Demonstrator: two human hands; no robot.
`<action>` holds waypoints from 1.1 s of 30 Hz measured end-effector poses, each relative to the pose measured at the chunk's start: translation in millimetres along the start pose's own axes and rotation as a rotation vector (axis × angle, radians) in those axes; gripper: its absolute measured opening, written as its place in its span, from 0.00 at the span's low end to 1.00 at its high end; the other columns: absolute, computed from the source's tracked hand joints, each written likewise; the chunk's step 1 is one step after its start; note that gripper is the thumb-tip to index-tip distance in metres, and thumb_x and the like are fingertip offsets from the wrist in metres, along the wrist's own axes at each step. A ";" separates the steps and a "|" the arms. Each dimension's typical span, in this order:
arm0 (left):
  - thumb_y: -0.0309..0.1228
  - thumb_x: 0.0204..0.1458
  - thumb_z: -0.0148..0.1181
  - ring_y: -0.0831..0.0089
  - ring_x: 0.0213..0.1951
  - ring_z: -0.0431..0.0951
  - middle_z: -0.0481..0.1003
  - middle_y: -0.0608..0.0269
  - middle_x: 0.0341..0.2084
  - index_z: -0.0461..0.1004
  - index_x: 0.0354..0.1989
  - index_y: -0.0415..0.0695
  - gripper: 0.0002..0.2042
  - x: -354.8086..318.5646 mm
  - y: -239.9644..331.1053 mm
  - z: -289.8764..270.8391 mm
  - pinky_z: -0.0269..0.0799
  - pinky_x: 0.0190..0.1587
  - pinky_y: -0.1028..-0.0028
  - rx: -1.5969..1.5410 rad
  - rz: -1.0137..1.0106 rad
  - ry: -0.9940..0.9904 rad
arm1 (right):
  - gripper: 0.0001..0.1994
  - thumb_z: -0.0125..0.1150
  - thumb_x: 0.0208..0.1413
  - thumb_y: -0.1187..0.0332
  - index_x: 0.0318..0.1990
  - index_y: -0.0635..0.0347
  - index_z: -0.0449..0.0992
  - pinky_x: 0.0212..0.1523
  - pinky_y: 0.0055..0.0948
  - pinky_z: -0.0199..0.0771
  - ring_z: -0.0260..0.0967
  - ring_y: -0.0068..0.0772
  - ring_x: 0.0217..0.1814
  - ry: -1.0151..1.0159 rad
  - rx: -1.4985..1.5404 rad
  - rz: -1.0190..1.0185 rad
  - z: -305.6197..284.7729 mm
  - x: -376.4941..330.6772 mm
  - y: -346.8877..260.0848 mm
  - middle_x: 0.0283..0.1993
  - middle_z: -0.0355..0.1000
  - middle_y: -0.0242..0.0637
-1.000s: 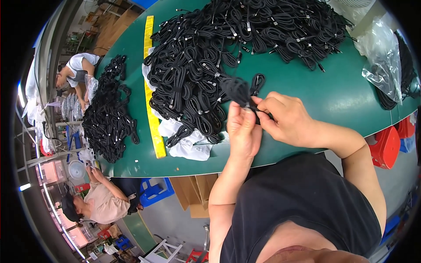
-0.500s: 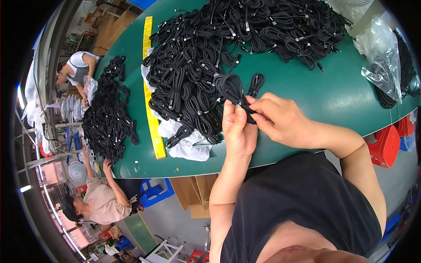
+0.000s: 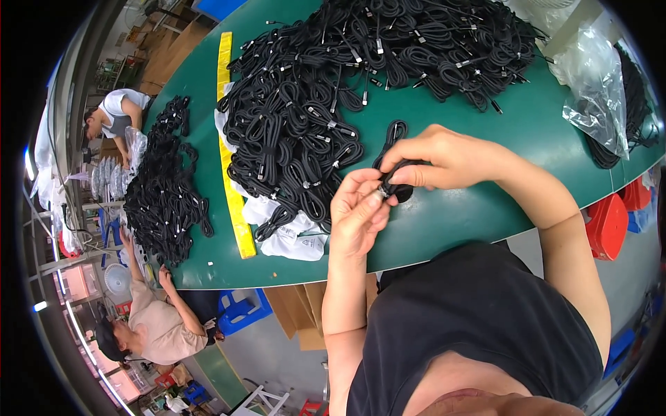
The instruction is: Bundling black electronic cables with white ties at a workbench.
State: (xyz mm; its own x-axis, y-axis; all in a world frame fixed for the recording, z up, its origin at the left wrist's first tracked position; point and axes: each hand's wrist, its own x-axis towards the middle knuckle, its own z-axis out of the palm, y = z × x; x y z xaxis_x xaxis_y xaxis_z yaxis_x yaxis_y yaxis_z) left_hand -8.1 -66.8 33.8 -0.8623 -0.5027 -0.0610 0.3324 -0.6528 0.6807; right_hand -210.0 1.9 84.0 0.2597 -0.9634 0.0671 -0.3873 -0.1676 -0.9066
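Between my two hands, above the near part of the green table, is a coiled black cable (image 3: 404, 194). My left hand (image 3: 357, 216) pinches it where a small shiny piece shows, perhaps a plug or a tie. From the right, my right hand (image 3: 447, 161) has its fingers and thumb closed on the same cable; its fingers partly hide the loops. Just beyond my hands a separate coiled cable (image 3: 396, 130) lies on the table. A large heap of coiled black cables (image 3: 291, 132) with metal plugs spreads to the left and far side.
A yellow strip (image 3: 236, 201) crosses the green table (image 3: 527, 132) at left, with white plastic bags (image 3: 295, 246) nearby. Beyond it lies another cable heap (image 3: 163, 201) beside two people. A clear bag (image 3: 596, 90) lies at right; red stools (image 3: 605, 229) stand below the edge.
The cable's loop, upright above my left hand before, has tipped down toward my right hand. My right hand has moved up and over it, while my left hand has shifted slightly left.
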 end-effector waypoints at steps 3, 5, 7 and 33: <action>0.27 0.52 0.54 0.79 0.23 0.68 0.71 0.50 0.35 0.61 0.48 0.36 0.17 0.0 -3.0 -5.2 0.64 0.17 0.84 -0.170 0.118 0.120 | 0.16 0.60 0.48 0.67 0.43 0.65 0.70 0.30 0.30 0.67 0.69 0.38 0.30 0.182 -0.349 -0.197 19.3 -8.7 4.9 0.31 0.71 0.38; 0.28 0.51 0.55 0.73 0.32 0.71 0.70 0.51 0.39 0.57 0.53 0.34 0.23 0.1 -4.0 -1.1 0.72 0.29 0.80 -0.445 0.223 0.156 | 0.17 0.62 0.45 0.67 0.42 0.65 0.70 0.29 0.30 0.67 0.68 0.37 0.29 0.336 -0.599 -0.341 32.2 -8.3 4.2 0.32 0.70 0.39; 0.29 0.49 0.58 0.70 0.39 0.71 0.69 0.55 0.41 0.57 0.55 0.34 0.26 4.4 -7.2 8.1 0.70 0.41 0.73 -0.309 0.240 0.084 | 0.21 0.63 0.42 0.62 0.43 0.66 0.69 0.29 0.31 0.66 0.66 0.36 0.29 0.553 -0.743 -0.644 39.1 -6.2 8.0 0.34 0.68 0.41; 0.28 0.43 0.64 0.69 0.42 0.70 0.69 0.53 0.39 0.67 0.42 0.38 0.18 -3.8 -17.1 3.5 0.68 0.45 0.72 0.018 0.236 0.090 | 0.08 0.61 0.40 0.73 0.28 0.61 0.69 0.22 0.31 0.65 0.64 0.33 0.25 0.309 -0.501 -0.343 27.6 -26.4 -11.4 0.26 0.60 0.33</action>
State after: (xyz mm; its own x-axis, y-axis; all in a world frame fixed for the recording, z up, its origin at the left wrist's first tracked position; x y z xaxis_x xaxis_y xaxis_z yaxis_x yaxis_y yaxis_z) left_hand -11.9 -51.8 25.0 -0.7238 -0.6890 0.0376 0.5135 -0.5014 0.6964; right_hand -188.1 35.0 81.1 0.2050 -0.8416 0.4996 -0.7108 -0.4790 -0.5151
